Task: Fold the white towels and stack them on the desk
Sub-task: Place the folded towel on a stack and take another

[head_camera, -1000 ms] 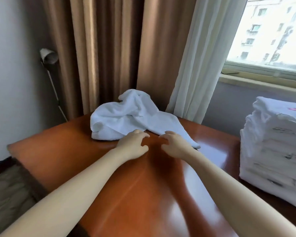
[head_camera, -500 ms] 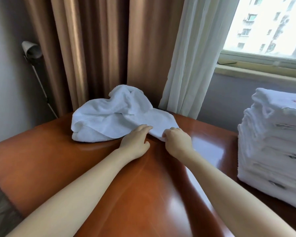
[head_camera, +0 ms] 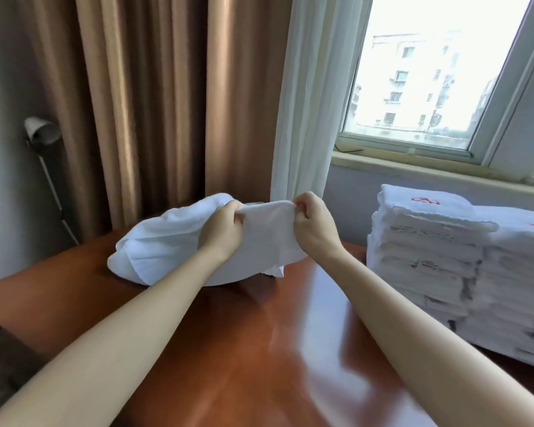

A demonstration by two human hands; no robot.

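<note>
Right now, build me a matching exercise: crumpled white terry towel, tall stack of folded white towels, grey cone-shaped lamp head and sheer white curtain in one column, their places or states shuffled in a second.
1. crumpled white terry towel
2. tall stack of folded white towels
3. grey cone-shaped lamp head
4. sheer white curtain

A. far left, on a thin pole
B. on the right end of the glossy brown wooden desk
C. hanging beside the window
D. edge pinched by the left hand and the right hand

Pairs: 1-D, 2-B, 3-A, 4-C
</note>
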